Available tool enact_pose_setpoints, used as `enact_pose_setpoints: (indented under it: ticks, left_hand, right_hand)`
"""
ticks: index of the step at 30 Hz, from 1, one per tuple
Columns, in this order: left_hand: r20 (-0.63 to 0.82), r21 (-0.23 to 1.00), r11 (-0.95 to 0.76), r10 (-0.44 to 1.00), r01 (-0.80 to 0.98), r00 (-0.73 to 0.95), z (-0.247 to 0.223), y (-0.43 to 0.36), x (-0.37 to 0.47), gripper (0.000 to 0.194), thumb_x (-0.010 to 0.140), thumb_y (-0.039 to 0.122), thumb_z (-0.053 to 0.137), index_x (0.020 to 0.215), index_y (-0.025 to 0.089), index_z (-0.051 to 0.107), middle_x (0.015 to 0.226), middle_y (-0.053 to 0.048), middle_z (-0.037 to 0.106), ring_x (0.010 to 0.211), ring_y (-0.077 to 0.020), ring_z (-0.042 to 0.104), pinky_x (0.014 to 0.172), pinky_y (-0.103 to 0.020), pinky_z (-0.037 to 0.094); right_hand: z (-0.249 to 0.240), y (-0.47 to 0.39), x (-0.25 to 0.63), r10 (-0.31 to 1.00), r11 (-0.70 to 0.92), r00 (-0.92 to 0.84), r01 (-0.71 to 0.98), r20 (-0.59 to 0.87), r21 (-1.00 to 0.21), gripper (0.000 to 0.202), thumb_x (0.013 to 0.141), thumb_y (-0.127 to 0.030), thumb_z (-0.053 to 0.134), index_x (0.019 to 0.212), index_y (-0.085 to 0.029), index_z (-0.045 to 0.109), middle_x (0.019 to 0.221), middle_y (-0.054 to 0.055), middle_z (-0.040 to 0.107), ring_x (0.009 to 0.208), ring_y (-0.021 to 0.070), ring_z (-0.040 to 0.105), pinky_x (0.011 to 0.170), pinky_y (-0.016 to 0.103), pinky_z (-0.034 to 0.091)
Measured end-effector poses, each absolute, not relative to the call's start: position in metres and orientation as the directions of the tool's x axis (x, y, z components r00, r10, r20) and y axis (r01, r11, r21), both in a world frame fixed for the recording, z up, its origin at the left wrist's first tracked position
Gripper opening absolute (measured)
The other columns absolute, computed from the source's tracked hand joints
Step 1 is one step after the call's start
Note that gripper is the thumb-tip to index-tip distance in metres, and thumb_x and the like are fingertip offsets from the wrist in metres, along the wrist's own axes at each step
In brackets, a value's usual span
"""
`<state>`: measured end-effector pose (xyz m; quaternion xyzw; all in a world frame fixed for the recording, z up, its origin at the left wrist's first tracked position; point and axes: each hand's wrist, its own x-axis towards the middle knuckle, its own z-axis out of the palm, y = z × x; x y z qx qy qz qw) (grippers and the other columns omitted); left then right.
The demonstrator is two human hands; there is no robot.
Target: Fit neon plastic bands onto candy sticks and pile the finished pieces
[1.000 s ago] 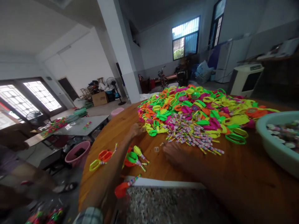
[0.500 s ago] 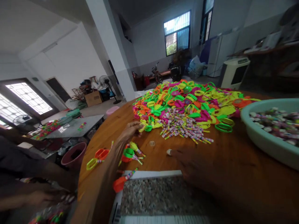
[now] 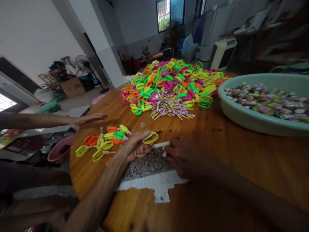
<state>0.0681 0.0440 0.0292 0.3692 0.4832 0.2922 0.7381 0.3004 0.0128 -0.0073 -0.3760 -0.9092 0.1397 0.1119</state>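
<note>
My left hand [image 3: 137, 148] is closed on a yellow plastic toy watch [image 3: 151, 138], its band loop standing up between thumb and fingers. Just to its right, my right hand [image 3: 180, 156] has its fingers pinched together. A small whitish piece [image 3: 164, 153] shows at those fingertips, too blurred to name. Both hands are over a speckled stone slab [image 3: 149, 164] that lies on printed paper [image 3: 156, 182]. Left of my left hand, several orange, green and yellow toy watches [image 3: 102, 145] lie grouped, some with printed candy tubes attached.
Beyond my hands rises a heap of bright toy watches [image 3: 166, 77], with loose printed tubes [image 3: 171, 106] in front. A green basin [image 3: 256, 124] of small wrapped pieces stands at right. Another person's hand [image 3: 90, 119] reaches over the round wooden table [image 3: 135, 209] from the left.
My left hand has come back from the heap to the slab with the yellow toy watch. My right hand has moved in beside it. Another person's hand has appeared over the table's left edge.
</note>
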Motion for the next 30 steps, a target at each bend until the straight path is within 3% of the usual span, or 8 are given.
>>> enact_pose_setpoints:
  ticks: [3, 6, 9, 12, 19, 23, 30]
  left_hand:
    - [-0.491, 0.835, 0.546, 0.792, -0.062, 0.363, 0.023, 0.04, 0.073, 0.041, 0.077, 0.044, 0.075, 0.098, 0.012, 0.061, 0.073, -0.001, 0.059, 0.043, -0.0074, 0.052, 0.03, -0.013, 0.026]
    - [-0.513, 0.844, 0.536, 0.799, 0.015, 0.315, 0.018, 0.039, 0.076, 0.045, 0.078, 0.05, 0.072, 0.098, 0.011, 0.061, 0.071, -0.003, 0.061, 0.04, -0.0076, 0.051, 0.03, -0.015, 0.026]
    - [-0.47, 0.882, 0.446, 0.858, 0.154, 0.208, 0.016, 0.036, 0.079, 0.05, 0.082, 0.054, 0.066, 0.111, 0.015, 0.057, 0.067, 0.0, 0.062, 0.038, -0.009, 0.049, 0.031, -0.016, 0.025]
    - [-0.363, 0.885, 0.275, 0.913, 0.377, 0.187, 0.02, 0.032, 0.081, 0.043, 0.086, 0.055, 0.061, 0.105, 0.016, 0.058, 0.064, 0.003, 0.057, 0.039, -0.0069, 0.044, 0.035, -0.017, 0.024]
    - [-0.265, 0.69, -0.13, 0.87, 0.712, 0.415, 0.036, 0.028, 0.079, 0.044, 0.096, 0.052, 0.044, 0.082, 0.014, 0.062, 0.067, 0.003, 0.048, 0.058, -0.0092, 0.04, 0.052, -0.021, 0.029]
    - [-0.214, 0.618, -0.217, 0.879, 0.756, 0.427, 0.03, 0.032, 0.077, 0.046, 0.097, 0.05, 0.042, 0.072, 0.015, 0.056, 0.064, 0.003, 0.044, 0.059, -0.0097, 0.037, 0.055, -0.023, 0.028]
    - [0.002, 0.48, -0.419, 0.879, 0.771, 0.476, 0.01, 0.034, 0.071, 0.041, 0.101, 0.044, 0.04, 0.077, 0.016, 0.058, 0.066, 0.003, 0.051, 0.061, -0.0101, 0.044, 0.061, -0.025, 0.031]
  right_hand:
    - [-0.021, 0.009, 0.304, 0.689, 0.722, -0.695, 0.635, 0.205, -0.274, 0.019, 0.087, -0.023, 0.058, 0.104, -0.02, 0.066, 0.109, 0.013, 0.06, 0.095, 0.0244, 0.055, 0.082, 0.038, 0.039]
    - [-0.029, 0.01, 0.305, 0.653, 0.757, -0.716, 0.614, 0.247, -0.224, 0.023, 0.085, -0.021, 0.058, 0.107, -0.018, 0.065, 0.113, 0.014, 0.059, 0.107, 0.028, 0.051, 0.092, 0.043, 0.038]
    - [-0.03, 0.013, 0.302, 0.616, 0.787, -0.755, 0.581, 0.224, -0.208, 0.02, 0.084, -0.018, 0.057, 0.103, -0.017, 0.064, 0.107, 0.012, 0.06, 0.105, 0.0274, 0.05, 0.091, 0.042, 0.038]
    - [-0.029, 0.015, 0.3, 0.619, 0.783, -0.754, 0.571, 0.22, -0.248, 0.016, 0.086, -0.017, 0.055, 0.1, -0.016, 0.062, 0.102, 0.01, 0.06, 0.099, 0.0241, 0.051, 0.084, 0.036, 0.038]
    - [-0.028, 0.012, 0.303, 0.76, 0.638, -0.602, 0.622, 0.242, -0.454, 0.018, 0.096, -0.018, 0.047, 0.088, -0.016, 0.062, 0.09, 0.006, 0.06, 0.077, 0.0162, 0.051, 0.068, 0.031, 0.032]
    - [-0.029, 0.011, 0.302, 0.74, 0.664, -0.6, 0.578, 0.305, -0.474, 0.017, 0.096, -0.019, 0.048, 0.09, -0.016, 0.064, 0.09, 0.007, 0.061, 0.077, 0.0173, 0.051, 0.069, 0.031, 0.031]
    - [-0.031, 0.01, 0.296, 0.693, 0.708, -0.637, 0.512, 0.338, -0.486, 0.021, 0.098, -0.019, 0.044, 0.092, -0.016, 0.064, 0.09, 0.008, 0.061, 0.079, 0.018, 0.052, 0.071, 0.032, 0.033]
